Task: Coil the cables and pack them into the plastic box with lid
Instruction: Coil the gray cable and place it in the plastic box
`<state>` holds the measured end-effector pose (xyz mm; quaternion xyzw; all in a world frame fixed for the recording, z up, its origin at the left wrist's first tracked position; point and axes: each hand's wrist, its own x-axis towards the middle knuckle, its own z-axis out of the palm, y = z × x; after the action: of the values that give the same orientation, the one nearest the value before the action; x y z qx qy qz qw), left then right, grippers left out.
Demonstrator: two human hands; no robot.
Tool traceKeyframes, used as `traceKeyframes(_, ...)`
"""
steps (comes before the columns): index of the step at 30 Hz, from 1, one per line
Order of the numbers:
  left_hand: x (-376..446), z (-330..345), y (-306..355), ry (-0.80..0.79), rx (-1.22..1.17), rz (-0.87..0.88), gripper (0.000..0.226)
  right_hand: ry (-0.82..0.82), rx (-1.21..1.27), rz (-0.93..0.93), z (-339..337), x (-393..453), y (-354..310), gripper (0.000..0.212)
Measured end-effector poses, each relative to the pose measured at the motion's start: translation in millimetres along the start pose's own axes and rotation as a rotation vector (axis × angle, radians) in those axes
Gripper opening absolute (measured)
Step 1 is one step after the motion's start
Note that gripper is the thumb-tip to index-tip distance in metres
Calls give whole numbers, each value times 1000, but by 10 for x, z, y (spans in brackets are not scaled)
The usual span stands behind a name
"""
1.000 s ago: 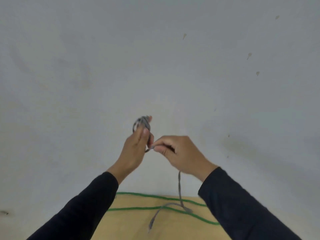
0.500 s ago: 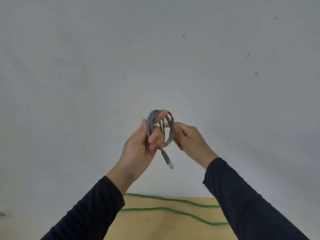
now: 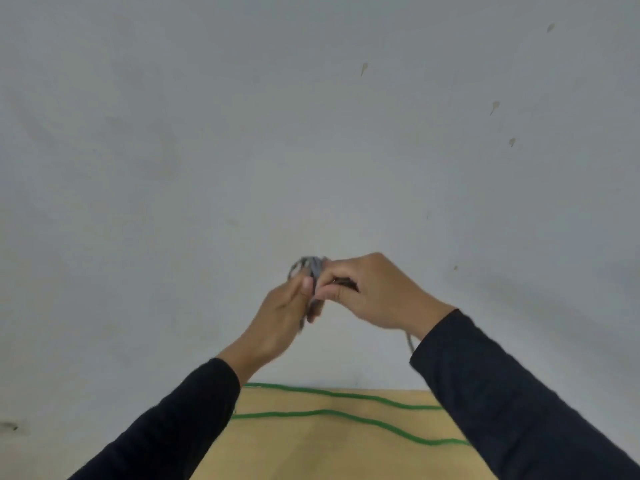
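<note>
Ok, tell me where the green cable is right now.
In the head view, the green cable lies low in the frame as two strands across the tan table, between the two dark sleeves and below the hands, which hold the grey cable.

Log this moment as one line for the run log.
step: coiling | left hand: grip on grey cable coil | right hand: wrapping tail | green cable: on table | box: unseen

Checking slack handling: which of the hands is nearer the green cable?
Left. The left hand hangs above the green cable; the right hand is slightly higher.
</note>
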<state>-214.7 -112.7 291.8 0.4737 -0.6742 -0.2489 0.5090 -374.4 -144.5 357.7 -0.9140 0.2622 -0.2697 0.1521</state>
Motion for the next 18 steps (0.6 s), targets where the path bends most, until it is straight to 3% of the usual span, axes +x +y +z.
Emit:
traceKeyframes(3,-119,120,73,-94,-206,-42,47,13,199,41,-179,17,53,3)
traceKeyframes(6,-147,111,178,-194,-392,-60,48,126,289,35,-214,3,135,12)
traceKeyframes(9,-133,88,248,-261,-470,-52,47,90,417,50,-163,-44,160,18)
traceKeyframes(11,-102,52,276,-188,-467,-45,45,80,507,87,-120,-83,161,22)
traceKeyframes(15,-45,22,295,106,-403,-52,47,139,492,99,-19,-100,165,26)
traceKeyframes(18,-65,77,323,178,-304,10,54,256,560,122,53,-89,137,28)
